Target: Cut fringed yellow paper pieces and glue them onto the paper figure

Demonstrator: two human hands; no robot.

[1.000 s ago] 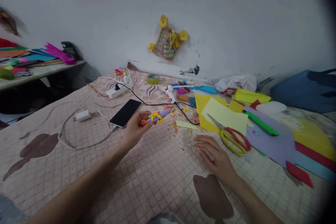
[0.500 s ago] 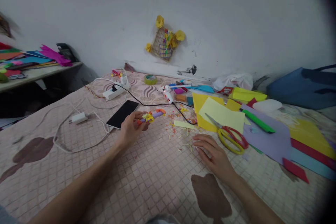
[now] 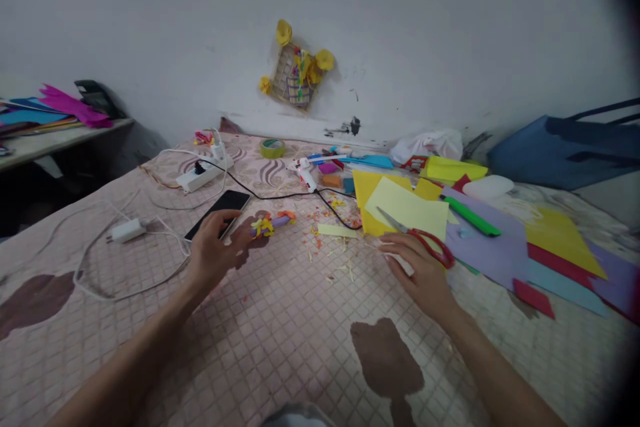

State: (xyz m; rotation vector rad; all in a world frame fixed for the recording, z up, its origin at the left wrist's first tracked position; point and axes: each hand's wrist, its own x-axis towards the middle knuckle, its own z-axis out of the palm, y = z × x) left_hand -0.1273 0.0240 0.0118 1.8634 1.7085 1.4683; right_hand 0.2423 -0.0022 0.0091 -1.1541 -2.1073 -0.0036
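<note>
My left hand [image 3: 210, 250] is open, its fingers loosely curved beside the black phone [image 3: 227, 207]. Just right of its fingertips, a small curled-paper piece in yellow, orange and purple [image 3: 273, 223] lies on the patterned tablecloth. My right hand [image 3: 417, 273] reaches over the handle end of the scissors [image 3: 437, 247], fingers apart and slightly bent. It hides the yellow handle loop, while the red loop and the blades show. The blades rest on a pale yellow sheet [image 3: 415, 207]. Whether the fingers touch the handle is hard to see.
A glue gun [image 3: 305, 175] with a black cord lies behind paper scraps and a pale strip [image 3: 337, 231]. Green tape [image 3: 273, 148] and a power strip [image 3: 205, 175] are farther back. Coloured sheets and a green cutter [image 3: 471, 216] lie right; a white charger [image 3: 127, 231] left.
My left hand has let go of the curled-paper piece, which now lies on the cloth, and drawn back left. My right hand has moved over the scissors' yellow handle. The view has shifted slightly.
</note>
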